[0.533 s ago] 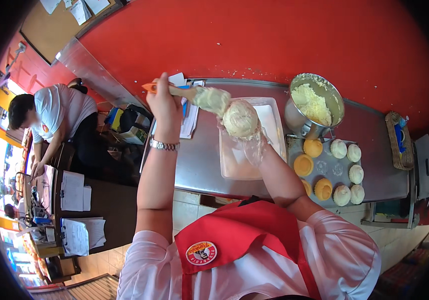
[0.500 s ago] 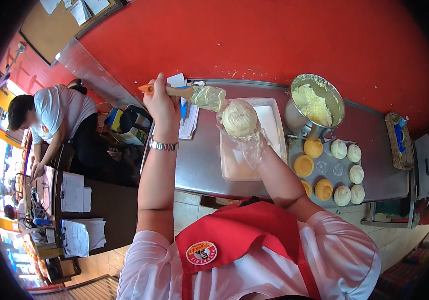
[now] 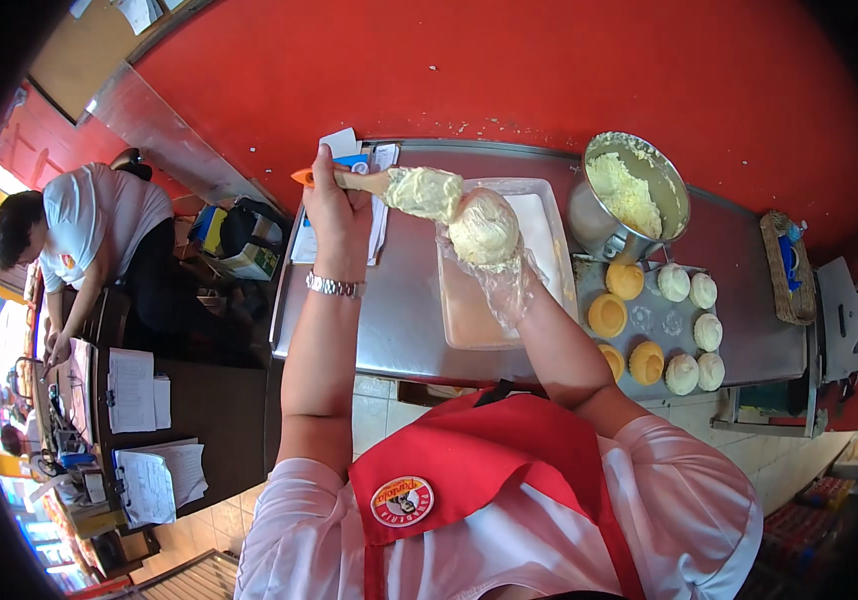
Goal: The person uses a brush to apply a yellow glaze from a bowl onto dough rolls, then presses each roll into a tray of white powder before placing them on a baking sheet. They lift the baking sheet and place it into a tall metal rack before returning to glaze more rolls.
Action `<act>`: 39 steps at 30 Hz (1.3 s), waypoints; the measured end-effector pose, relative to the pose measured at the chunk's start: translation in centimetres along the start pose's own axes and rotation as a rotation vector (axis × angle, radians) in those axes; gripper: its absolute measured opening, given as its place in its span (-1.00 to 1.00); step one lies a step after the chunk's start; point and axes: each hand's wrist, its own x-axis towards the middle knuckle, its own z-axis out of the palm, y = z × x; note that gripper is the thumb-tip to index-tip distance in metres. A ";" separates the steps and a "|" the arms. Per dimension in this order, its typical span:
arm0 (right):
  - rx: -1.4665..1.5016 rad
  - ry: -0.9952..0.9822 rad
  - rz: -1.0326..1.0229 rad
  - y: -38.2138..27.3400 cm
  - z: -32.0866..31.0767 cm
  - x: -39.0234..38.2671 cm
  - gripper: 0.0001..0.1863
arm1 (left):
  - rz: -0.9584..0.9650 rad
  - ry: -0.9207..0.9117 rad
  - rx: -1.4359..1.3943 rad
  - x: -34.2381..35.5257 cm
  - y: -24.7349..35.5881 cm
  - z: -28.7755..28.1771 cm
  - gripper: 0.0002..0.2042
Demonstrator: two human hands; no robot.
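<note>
Over the steel tabletop (image 3: 404, 325), we see the left grip (image 3: 337, 208) closed around the orange-ended handle of a spatula (image 3: 427, 193), its blade thick with pale cream and lying against the upper left of a cream-covered cake (image 3: 484, 230). The right grip (image 3: 503, 280), in clear plastic, is clasped about that cake from below; as film and cake hide the fingers, we cannot quite tell how each one sits. We find the cake held above a shallow white tub (image 3: 464, 318). To the right, a metal bowl (image 3: 594, 215) of cream stands behind a tray (image 3: 657, 338), where uncoated golden cakes (image 3: 607, 315) lie left of white-topped ones (image 3: 707, 332).
</note>
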 end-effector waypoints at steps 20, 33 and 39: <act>-1.723 -0.037 -0.495 3.3 -13.0 6.9 -0.77 | 0.178 0.519 0.311 -11.7 11.0 -16.5 -0.69; -1.828 -0.534 -0.031 3.0 -11.6 5.9 -0.81 | 0.215 0.487 0.294 -14.0 12.4 -17.5 -0.73; -2.191 -0.525 0.001 1.5 -15.3 6.3 -0.84 | 0.295 0.531 0.411 -14.6 13.0 -17.3 -0.75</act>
